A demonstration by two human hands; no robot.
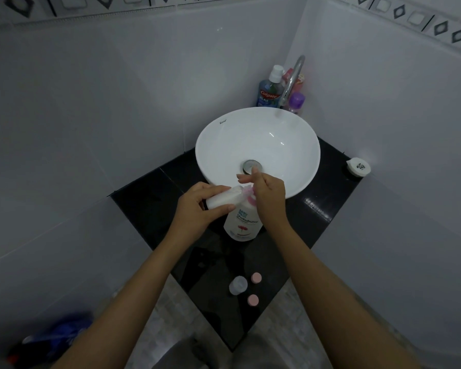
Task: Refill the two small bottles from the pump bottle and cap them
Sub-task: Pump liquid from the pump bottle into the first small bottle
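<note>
A white pump bottle (241, 222) with a pink pump stands on the black counter (144, 203) in front of the sink. My left hand (197, 209) holds a small white bottle (224, 198) on its side, its mouth at the pump's spout. My right hand (266, 193) rests on top of the pump head and hides most of it. Near the counter's front corner stands a second small clear bottle (238, 284), uncapped. Two pink caps lie beside it, one cap (256, 277) to its right and the other cap (252, 300) nearer to me.
A white round sink (290, 129) fills the back of the counter, with a chrome faucet (292, 81) over it. Behind it stand a mouthwash bottle (270, 89) and a purple-capped bottle (296, 102). A white round container (358, 167) sits at the right corner. Tiled walls close both sides.
</note>
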